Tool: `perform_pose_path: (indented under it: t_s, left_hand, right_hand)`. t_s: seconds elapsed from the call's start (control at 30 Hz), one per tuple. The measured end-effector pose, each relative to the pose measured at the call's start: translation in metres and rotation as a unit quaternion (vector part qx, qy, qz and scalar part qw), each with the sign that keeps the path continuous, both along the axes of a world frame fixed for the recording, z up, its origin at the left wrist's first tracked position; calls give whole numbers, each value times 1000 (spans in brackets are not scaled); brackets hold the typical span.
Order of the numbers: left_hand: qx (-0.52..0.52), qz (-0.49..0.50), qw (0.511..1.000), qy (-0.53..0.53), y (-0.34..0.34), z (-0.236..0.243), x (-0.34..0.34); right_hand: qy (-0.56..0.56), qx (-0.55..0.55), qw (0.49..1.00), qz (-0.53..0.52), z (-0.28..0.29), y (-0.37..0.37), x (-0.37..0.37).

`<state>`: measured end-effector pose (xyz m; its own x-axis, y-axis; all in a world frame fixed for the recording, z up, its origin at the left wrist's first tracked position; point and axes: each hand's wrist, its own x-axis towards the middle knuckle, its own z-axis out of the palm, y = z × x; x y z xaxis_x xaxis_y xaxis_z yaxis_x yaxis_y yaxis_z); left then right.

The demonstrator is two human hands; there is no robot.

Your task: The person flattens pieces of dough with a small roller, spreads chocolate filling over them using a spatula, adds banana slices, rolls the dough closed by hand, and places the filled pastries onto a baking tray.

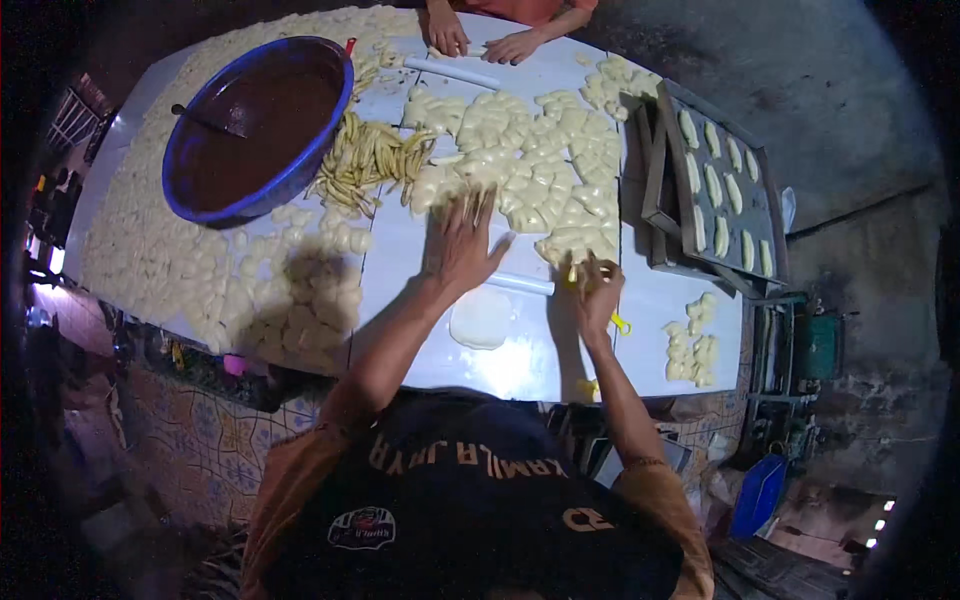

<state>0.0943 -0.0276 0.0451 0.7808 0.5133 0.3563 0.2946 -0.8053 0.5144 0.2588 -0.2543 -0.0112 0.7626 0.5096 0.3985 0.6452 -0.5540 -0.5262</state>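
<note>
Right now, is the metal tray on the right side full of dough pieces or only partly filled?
Partly filled. The tray holds two rows of dough pieces, with bare metal beside them.

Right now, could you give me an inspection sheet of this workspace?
Surface: white table, crowded with dough pieces.
Job's things: flat dough round; white rolling pin.
Clutter: blue basin of brown filling; banana strips; tray of shaped pieces.
Hands: left hand flat, open; right hand gripping a yellow tool.
Cables: nothing seen.
Surroundings: another person's hands at far edge; tiled floor.
</note>
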Motion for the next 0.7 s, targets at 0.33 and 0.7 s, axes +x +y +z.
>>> perform_pose_path:
  t_s: [0.33,0.7]
  left_hand:
    - [66,40,993,92,-3,-22,-119]
    - [-13,134,983,126,-35,-45,-202]
  right_hand:
    - [154,-75,978,116,15,-26,-14]
    - [299,-74,875,374,180,324,-139]
